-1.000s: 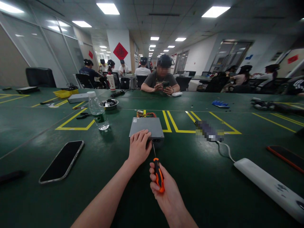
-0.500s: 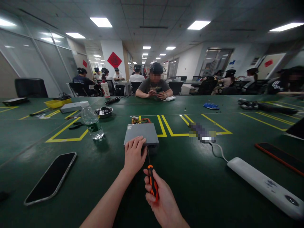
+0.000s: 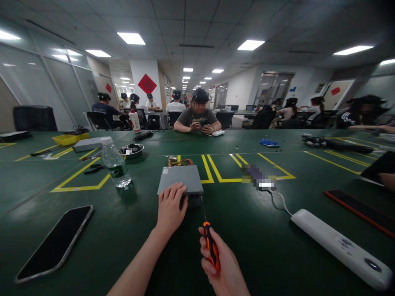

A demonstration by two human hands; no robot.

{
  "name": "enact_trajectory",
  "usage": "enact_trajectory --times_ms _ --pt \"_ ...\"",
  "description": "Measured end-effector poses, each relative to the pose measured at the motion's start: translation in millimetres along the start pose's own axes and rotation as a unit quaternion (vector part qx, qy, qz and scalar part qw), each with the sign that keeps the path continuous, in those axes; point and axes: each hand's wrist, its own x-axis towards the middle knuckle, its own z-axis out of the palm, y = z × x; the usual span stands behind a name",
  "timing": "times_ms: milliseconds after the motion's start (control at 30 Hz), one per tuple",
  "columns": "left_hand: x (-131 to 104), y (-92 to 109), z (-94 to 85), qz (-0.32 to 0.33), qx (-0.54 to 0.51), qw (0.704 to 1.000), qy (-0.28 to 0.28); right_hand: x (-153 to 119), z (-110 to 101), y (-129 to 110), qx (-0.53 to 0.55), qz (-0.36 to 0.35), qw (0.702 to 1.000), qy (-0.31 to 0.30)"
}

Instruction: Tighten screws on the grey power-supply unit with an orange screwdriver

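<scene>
A grey metal computer power supply [image 3: 182,176] lies flat on the green table, with colored wires [image 3: 180,162] coming out at its far side. My left hand [image 3: 171,203] holds it at the near left, fingers laid over its top and the thumb down against the front face. In my right hand [image 3: 220,255] is a screwdriver [image 3: 212,246] with an orange and black handle, fingers wrapped round it. Its thin shaft points up and away, the tip at the front face near the right corner. Whether the tip sits in a screw is too small to tell.
Left of the power supply stand a water bottle [image 3: 116,166] and a metal bowl [image 3: 133,151] of small parts. A phone [image 3: 55,242] lies near left. At right are a white power bank-like device [image 3: 339,246] with a cable and an orange-edged phone [image 3: 361,209]. A person [image 3: 199,115] sits opposite.
The screwdriver has moved right, its tip shifting from beside my left thumb to near the front face's right corner. My left hand stays on the power supply. The view has tilted slightly.
</scene>
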Motion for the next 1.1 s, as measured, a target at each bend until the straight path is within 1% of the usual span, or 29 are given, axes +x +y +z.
enact_trajectory --times_ms 167,567,767,900,1100 --pt "-0.5 -0.2 0.4 -0.006 0.000 1.000 -0.007 1.5 1.5 -1.3 0.006 0.007 1.000 -0.018" --pt "-0.4 -0.7 0.7 -0.003 -0.007 1.000 -0.003 0.3 2.1 -2.3 0.015 0.019 1.000 -0.009" --pt "-0.4 -0.8 0.6 -0.008 -0.008 1.000 -0.011 0.6 1.1 -3.0 0.027 0.019 0.999 -0.020" --pt "-0.2 -0.5 0.5 -0.007 -0.007 1.000 -0.012 1.3 1.0 -3.7 0.021 0.021 0.999 -0.012" --pt "-0.7 -0.9 1.9 -0.010 -0.013 1.000 -0.008 1.1 3.6 -2.2 0.002 0.006 1.000 0.004"
